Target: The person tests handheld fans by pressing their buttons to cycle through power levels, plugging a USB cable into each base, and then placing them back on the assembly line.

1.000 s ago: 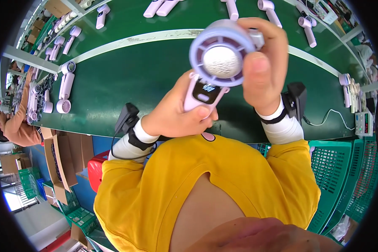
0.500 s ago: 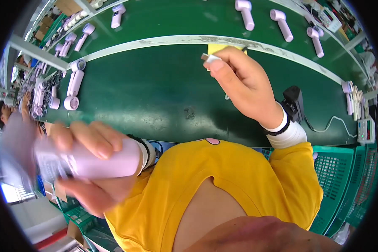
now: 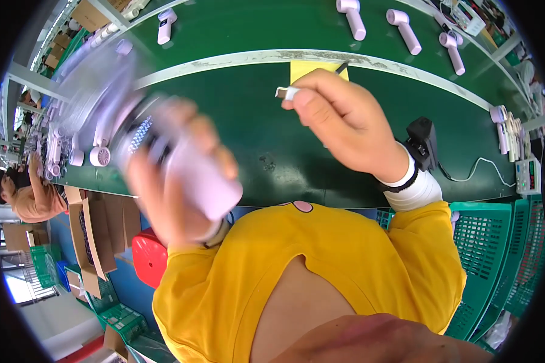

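Note:
A lilac handheld fan [image 3: 203,184] is gripped in my left hand [image 3: 157,193], its round head tilted up to the left and smeared by motion. Over the green table, my right hand [image 3: 351,121] pinches a cable's white USB plug [image 3: 289,94] between thumb and fingers, metal end pointing left. Behind that hand lies a yellow paper [image 3: 312,68] with a dark pen-like stick [image 3: 343,67] on it. The fan and the plug are apart. Most of the cable is hidden by my right hand.
More lilac fans [image 3: 404,31] stand or lie beyond the white rail [image 3: 224,59] and at the left. A small meter box [image 3: 528,176] sits at the right edge. Green crates [image 3: 481,242], a red stool [image 3: 150,259], cardboard boxes [image 3: 97,236] and a co-worker [image 3: 36,196] surround the table.
My left hand has swung the fan up and to the right, over the table's left part. The right hand, still pinching the plug, has shifted slightly left.

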Tool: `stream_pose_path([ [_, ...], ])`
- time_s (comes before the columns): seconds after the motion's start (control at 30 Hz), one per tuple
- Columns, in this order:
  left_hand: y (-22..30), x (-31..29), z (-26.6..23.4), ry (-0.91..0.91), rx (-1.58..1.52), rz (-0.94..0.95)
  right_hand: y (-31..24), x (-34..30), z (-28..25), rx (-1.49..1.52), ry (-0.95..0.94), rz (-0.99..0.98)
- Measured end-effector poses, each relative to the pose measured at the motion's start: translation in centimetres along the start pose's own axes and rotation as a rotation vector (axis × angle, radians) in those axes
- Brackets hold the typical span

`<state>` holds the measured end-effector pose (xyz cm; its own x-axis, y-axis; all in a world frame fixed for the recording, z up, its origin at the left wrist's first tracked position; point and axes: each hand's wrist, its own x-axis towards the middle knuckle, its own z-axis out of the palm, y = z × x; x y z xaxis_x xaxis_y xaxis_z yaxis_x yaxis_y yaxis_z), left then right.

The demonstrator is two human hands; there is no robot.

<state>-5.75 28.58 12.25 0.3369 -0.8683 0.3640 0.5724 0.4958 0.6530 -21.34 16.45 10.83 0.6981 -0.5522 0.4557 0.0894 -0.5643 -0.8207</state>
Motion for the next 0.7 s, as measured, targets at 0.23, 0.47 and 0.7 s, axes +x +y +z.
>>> stream_pose_path([
  [0.23,-3.8,5.3,-0.8,-0.251,0.203,-0.464,0.0,1.1,-0.9,0.321,0.084,0.050],
  [0.47,-4.4,6.1,-2.1,-0.434,0.012,-0.569,-1.0,0.8,-3.0,0.004,-0.088,0.102],
  [0.7,-5.3,8.0,-2.0,-0.617,0.119,-0.501,-1.9,1.1,-5.3,-0.109,-0.158,0.203],
])
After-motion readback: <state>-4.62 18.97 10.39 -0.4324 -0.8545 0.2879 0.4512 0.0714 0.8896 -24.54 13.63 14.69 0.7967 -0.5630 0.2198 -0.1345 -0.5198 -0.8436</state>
